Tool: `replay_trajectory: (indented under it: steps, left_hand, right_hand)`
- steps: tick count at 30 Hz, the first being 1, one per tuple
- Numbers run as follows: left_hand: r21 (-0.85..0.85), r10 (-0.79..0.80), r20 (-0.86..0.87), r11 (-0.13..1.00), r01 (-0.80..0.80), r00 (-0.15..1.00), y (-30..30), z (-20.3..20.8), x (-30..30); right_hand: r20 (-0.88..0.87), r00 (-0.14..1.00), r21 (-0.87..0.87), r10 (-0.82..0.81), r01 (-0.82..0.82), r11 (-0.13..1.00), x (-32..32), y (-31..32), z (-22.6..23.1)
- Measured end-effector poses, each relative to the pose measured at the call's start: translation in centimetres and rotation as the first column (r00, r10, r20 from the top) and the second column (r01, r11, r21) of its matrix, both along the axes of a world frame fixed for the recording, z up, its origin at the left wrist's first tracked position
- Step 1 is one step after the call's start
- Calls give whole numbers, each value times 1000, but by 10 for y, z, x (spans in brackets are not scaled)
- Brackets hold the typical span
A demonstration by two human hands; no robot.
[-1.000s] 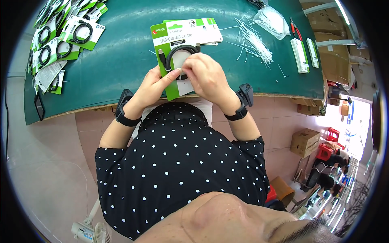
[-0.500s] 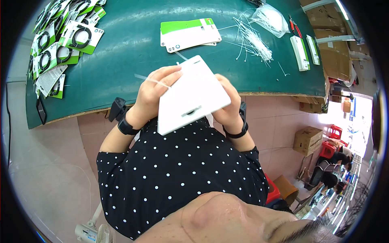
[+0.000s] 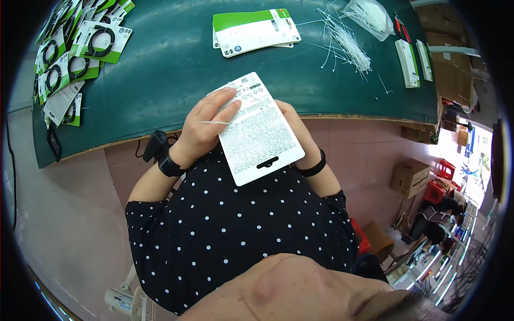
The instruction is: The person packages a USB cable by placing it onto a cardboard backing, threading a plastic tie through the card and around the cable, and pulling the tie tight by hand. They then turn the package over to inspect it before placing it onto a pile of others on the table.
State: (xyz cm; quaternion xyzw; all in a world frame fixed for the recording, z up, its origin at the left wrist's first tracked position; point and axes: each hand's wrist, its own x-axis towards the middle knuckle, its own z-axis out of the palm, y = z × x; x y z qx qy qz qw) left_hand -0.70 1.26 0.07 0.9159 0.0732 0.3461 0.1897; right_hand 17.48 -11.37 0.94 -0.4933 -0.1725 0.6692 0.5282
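Observation:
A white backing card (image 3: 262,136) with a hang slot and small print is held tilted in front of me, past the table's near edge. My left hand (image 3: 202,125) grips its left side, fingers lying over the front. A white cable tie (image 3: 213,122) sticks out at those fingers. My right hand (image 3: 297,128) holds the card's right edge, most of its fingers hidden behind it. On the table beyond lies a small stack of green and white cards (image 3: 257,33). Right of that stack is a loose heap of white cable ties (image 3: 348,47).
Packs of black coiled cable (image 3: 101,41) on green-white cards pile up at the left of the green table (image 3: 160,69). A dark phone-like object (image 3: 53,143) lies at the left edge. At right are a plastic bag (image 3: 375,21), red-handled pliers (image 3: 402,29) and narrow card stacks (image 3: 408,64).
The card has turned in my hands, so its printed face now shows more squarely. The cable tie end at my left fingers has shifted down a little. The view has shifted slightly.

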Motion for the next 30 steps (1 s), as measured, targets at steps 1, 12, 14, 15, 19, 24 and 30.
replay_trajectory:
  steps: [1,12,14,15,19,24,30]
  left_hand:
    - [-16,3,2,1000,-3,1000,0,0,0]
    - [-127,11,2,992,-11,1000,0,-5,1]
    - [-126,-5,32,992,9,999,1,-6,3]
    - [-125,-14,47,992,19,999,1,-6,4]
    - [-190,-36,62,981,47,997,1,-9,6]
    - [-223,-50,72,973,65,996,1,-11,9]
    - [-744,28,41,669,12,999,-6,-10,6]
  right_hand:
    - [-2,1000,-5,1,-1,1000,0,0,1]
    - [237,966,144,102,-139,980,1,-2,0]
    - [236,967,182,98,-143,973,2,-3,-3]
    - [239,966,220,96,-150,964,3,-3,-5]
    - [335,939,341,82,-201,918,7,-4,-9]
    - [517,854,437,61,-325,838,14,-3,-6]
    - [629,776,402,48,-377,835,31,6,0]
